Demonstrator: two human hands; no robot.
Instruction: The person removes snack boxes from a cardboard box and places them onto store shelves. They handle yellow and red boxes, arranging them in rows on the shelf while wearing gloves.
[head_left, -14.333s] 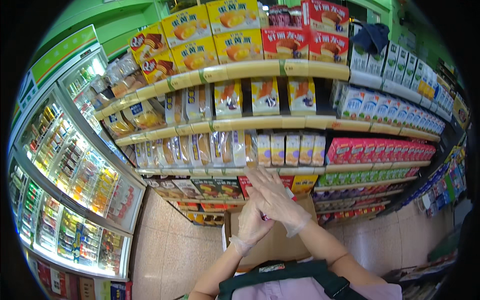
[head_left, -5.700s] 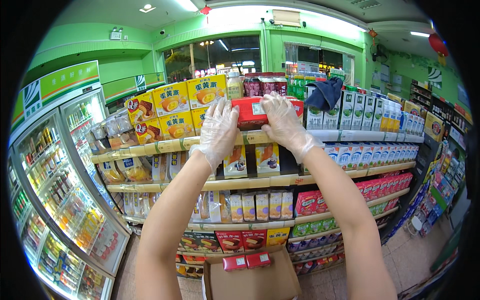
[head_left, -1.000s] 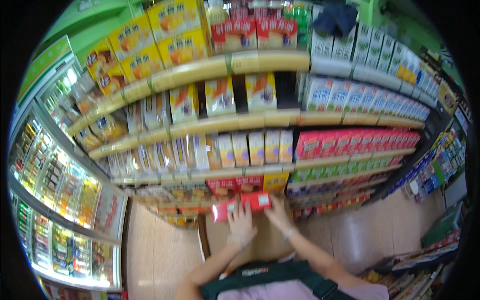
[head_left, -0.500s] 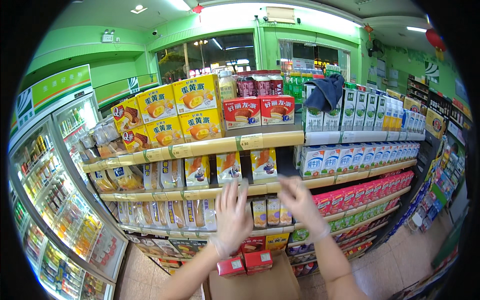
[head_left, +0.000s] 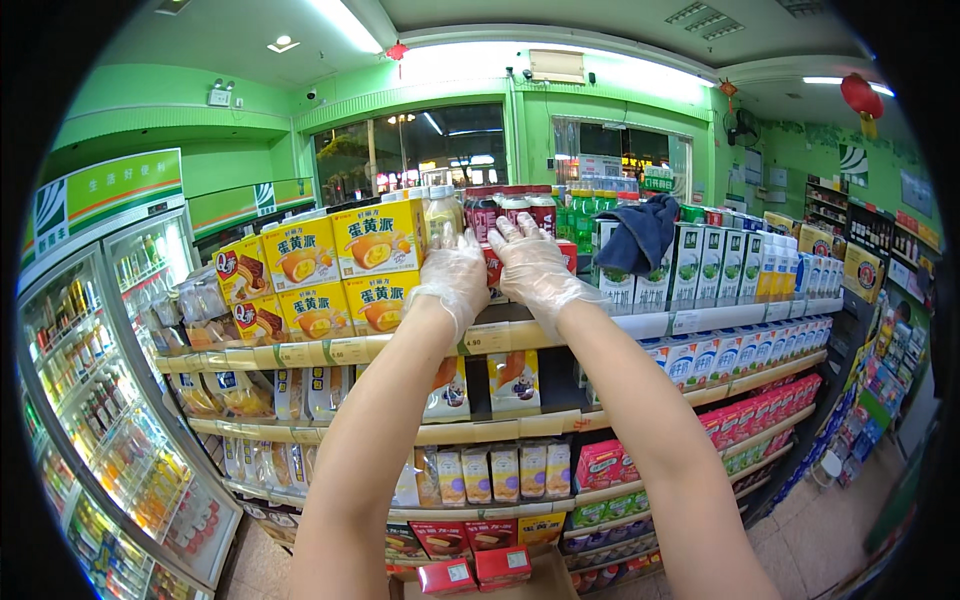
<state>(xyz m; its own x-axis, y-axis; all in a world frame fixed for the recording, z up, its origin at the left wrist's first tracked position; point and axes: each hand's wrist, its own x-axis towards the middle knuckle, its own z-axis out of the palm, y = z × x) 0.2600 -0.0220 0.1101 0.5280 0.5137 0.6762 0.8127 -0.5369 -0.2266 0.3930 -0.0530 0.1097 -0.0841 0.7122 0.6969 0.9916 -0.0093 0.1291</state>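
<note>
Both gloved hands, left hand [head_left: 452, 272] and right hand [head_left: 535, 262], clasp a red rectangular carton [head_left: 494, 270] on the top shelf [head_left: 500, 335], wedged between yellow cake boxes [head_left: 378, 240] and white-green cartons [head_left: 700, 265]; jars [head_left: 500, 205] crowd behind.

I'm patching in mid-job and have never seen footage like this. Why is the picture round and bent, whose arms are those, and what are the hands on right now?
The picture comes from a wide fisheye camera worn on a person's head, so straight shelves bend near the rim. The two forearms rising from the lower edge are that person's own. Both hands wear thin clear gloves. The left hand and right hand are raised to the top shelf and press on a red box between them, mostly hidden by the fingers. Beside it stand yellow cake boxes; a blue cloth lies over white-and-green cartons. Down below, a cardboard carton holds more red boxes.
</note>
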